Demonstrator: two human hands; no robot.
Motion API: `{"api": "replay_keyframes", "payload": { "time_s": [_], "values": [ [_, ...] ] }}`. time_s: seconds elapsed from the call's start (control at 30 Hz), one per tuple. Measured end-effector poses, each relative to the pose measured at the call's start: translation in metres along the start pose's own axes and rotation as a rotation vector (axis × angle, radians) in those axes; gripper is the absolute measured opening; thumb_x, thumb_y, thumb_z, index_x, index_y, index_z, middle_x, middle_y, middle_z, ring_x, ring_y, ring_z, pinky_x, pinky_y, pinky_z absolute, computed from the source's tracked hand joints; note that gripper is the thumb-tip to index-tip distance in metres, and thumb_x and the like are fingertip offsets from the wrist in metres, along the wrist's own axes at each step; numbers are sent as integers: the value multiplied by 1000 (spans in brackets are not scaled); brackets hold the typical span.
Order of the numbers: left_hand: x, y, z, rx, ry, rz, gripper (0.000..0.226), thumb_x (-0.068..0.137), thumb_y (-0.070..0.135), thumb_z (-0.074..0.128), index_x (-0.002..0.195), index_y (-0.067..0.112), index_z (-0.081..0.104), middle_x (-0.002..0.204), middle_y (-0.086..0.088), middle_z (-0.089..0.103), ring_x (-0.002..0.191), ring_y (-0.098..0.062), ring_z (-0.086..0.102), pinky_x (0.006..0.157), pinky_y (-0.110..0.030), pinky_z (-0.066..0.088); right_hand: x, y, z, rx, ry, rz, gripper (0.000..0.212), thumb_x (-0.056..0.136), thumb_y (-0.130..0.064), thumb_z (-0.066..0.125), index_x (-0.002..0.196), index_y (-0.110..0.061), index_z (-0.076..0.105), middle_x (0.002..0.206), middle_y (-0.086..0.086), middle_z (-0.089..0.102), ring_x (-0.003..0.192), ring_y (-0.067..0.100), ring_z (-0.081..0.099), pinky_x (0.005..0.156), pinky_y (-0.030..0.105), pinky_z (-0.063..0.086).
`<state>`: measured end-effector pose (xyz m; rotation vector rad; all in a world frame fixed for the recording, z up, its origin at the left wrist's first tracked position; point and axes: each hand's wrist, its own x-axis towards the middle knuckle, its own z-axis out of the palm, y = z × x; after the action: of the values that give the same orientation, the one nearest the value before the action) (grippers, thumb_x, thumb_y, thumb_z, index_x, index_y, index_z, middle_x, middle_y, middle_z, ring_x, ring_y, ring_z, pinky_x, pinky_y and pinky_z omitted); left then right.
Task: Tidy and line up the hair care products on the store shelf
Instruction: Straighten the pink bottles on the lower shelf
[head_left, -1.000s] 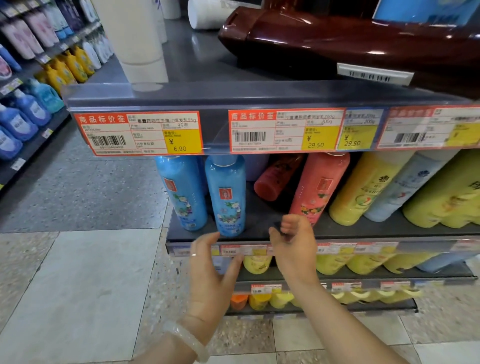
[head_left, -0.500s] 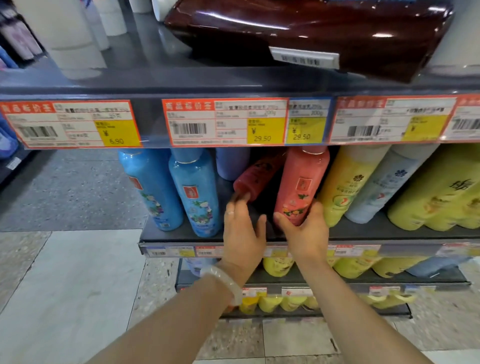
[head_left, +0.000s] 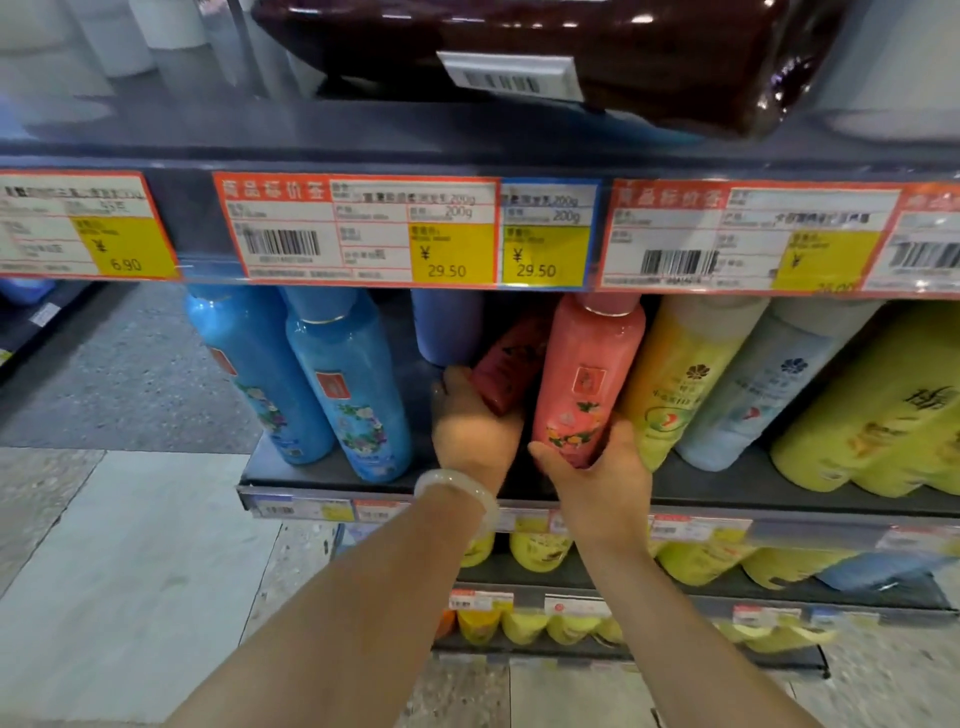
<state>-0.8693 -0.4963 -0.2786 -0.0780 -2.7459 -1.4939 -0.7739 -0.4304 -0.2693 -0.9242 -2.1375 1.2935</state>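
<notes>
On the dark shelf (head_left: 332, 470) a pink bottle (head_left: 587, 374) stands at the front, and my right hand (head_left: 597, 467) grips its lower part. Behind and to its left a darker red bottle (head_left: 506, 364) leans in the gap; my left hand (head_left: 475, 431) holds its bottom end. Two blue bottles (head_left: 343, 384) stand at the left. A purple bottle (head_left: 447, 325) sits further back. Yellow (head_left: 670, 384) and pale blue (head_left: 748, 389) bottles lean at the right.
A row of price tags (head_left: 358, 231) runs along the upper shelf's edge just above the bottles. A dark red packaged item (head_left: 623, 47) lies on the top shelf. Lower shelves hold several yellow bottles (head_left: 535, 551). The aisle floor (head_left: 104, 545) is at the left.
Both hands rose from below the shelf edge into the shelf. My left hand reached back and took the leaning red bottle; my right hand closed round the pink bottle's base.
</notes>
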Motion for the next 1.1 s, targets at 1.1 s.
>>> {"api": "replay_keyframes", "payload": {
  "time_s": [1.1],
  "values": [
    [-69, -26, -66, -270, -61, 97, 64, 67, 1, 73, 124, 13, 45, 113, -5, 42, 102, 6, 47, 86, -8, 43, -28, -62, 23, 458, -396, 165, 43, 76, -16, 73, 112, -20, 52, 98, -2, 66, 87, 7, 64, 70, 18, 53]
  ]
}}
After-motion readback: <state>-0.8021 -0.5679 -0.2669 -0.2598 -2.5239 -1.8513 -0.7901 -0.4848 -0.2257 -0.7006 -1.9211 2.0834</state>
